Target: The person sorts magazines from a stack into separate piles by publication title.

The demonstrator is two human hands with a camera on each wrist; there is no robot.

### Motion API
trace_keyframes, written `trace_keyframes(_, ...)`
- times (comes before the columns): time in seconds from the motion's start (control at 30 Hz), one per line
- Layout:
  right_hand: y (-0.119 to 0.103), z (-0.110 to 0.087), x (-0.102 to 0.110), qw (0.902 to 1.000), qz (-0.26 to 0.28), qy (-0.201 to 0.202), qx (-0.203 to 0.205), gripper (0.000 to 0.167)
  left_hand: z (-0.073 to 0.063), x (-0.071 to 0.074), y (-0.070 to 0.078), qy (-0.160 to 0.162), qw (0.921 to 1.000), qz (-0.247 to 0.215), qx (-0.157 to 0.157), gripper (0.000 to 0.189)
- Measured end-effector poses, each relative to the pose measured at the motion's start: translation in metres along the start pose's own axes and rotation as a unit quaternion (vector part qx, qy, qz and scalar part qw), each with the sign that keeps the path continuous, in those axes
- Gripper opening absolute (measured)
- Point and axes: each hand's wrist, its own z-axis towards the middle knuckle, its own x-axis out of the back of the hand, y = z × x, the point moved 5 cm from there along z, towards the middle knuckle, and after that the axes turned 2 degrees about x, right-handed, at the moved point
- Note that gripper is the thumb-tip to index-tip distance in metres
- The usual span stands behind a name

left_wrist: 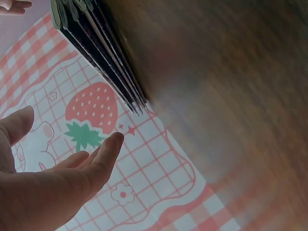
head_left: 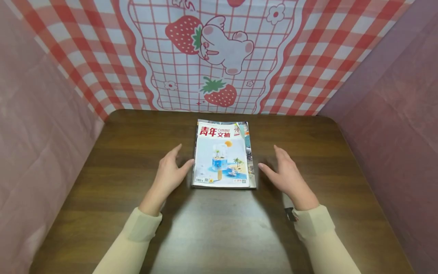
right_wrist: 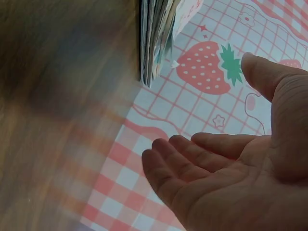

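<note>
A stack of several magazines (head_left: pixel 222 156) lies flat on the table, its top cover white and pale blue with an ice-lolly picture and red lettering. To its left is my left hand (head_left: pixel 170 171), fingers extended and thumb close to the stack's edge; whether it touches cannot be told from the head view. My right hand (head_left: pixel 287 173) hovers on the other side, a small gap from the stack. In the left wrist view the stacked spines (left_wrist: pixel 98 53) stand apart from my relaxed fingers. The right wrist view shows the page edges (right_wrist: pixel 156 43) beyond my bare palm.
The dark wooden table (head_left: pixel 226 228) has rounded far corners. Behind it hangs a red-and-white checked cloth (head_left: pixel 219 57) with strawberries and a cartoon animal. Pinkish cloth walls (head_left: pixel 44 125) flank the table on both sides.
</note>
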Motion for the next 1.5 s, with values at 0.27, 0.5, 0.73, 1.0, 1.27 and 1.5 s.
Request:
trace_keyframes(0.27, 0.0, 0.006, -0.007, 0.9999, 0.007, 0.008, 0.004, 0.094, 0.003, -0.003, -0.003, 0.007, 0.9997, -0.025, 0.005, 0.069)
trace_keyframes(0.5, -0.006, 0.012, -0.011, 0.9988, 0.024, 0.04, 0.019, 0.079, 0.011, -0.009, -0.005, 0.01, 0.9991, -0.041, 0.009, 0.065)
trace_keyframes(0.73, -0.01, 0.019, -0.013, 0.9965, 0.056, 0.061, 0.012, 0.069, 0.018, -0.015, -0.005, 0.008, 0.9987, -0.046, 0.022, 0.062)
trace_keyframes(1.0, -0.013, 0.029, -0.02, 0.9956, 0.074, 0.057, -0.002, 0.064, 0.025, -0.019, -0.005, -0.01, 0.9987, -0.027, 0.043, 0.063)
trace_keyframes(1.27, -0.017, 0.036, -0.025, 0.9918, 0.117, 0.05, -0.017, 0.057, 0.033, -0.023, -0.004, -0.026, 0.9983, -0.023, 0.048, 0.06)
trace_keyframes(1.5, -0.016, 0.041, -0.029, 0.9872, 0.143, 0.05, -0.051, 0.052, 0.044, -0.023, -0.007, -0.036, 0.9972, -0.021, 0.062, 0.056)
